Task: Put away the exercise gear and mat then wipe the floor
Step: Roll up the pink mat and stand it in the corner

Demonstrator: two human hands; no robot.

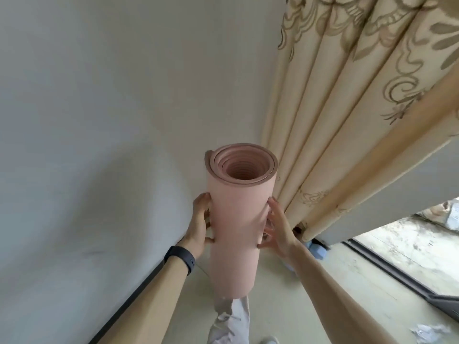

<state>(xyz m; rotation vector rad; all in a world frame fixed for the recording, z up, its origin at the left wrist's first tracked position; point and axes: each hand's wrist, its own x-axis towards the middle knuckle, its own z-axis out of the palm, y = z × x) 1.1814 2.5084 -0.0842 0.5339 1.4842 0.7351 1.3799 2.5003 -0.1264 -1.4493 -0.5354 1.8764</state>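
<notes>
Mat point(236, 219): pink, rolled into a tube, standing upright with its open spiral end facing up. It is being held between both hands in the corner of the room, in front of the wall point(99, 120) and just left of the curtain point(347, 108). Its lower end is hanging over a trouser leg point(231, 319); whether it is touching anything below cannot be told.

Left hand point(200, 222): gripping the roll's left side, thumb lying across the front, fingers wrapping out of sight behind. A dark band point(180, 256) is sitting on that wrist.

Right hand point(277, 228): pressing against the roll's right side, fingers spread and nearly straight, thumb touching lower down.

Curtain is hanging in cream folds with a brown scroll pattern, reaching the floor point(310, 306). A small blue object point(316, 249) is lying at its foot, partly hidden. A dark baseboard point(139, 294) is running along the wall; a dark track point(387, 266) is crossing the floor at right.
</notes>
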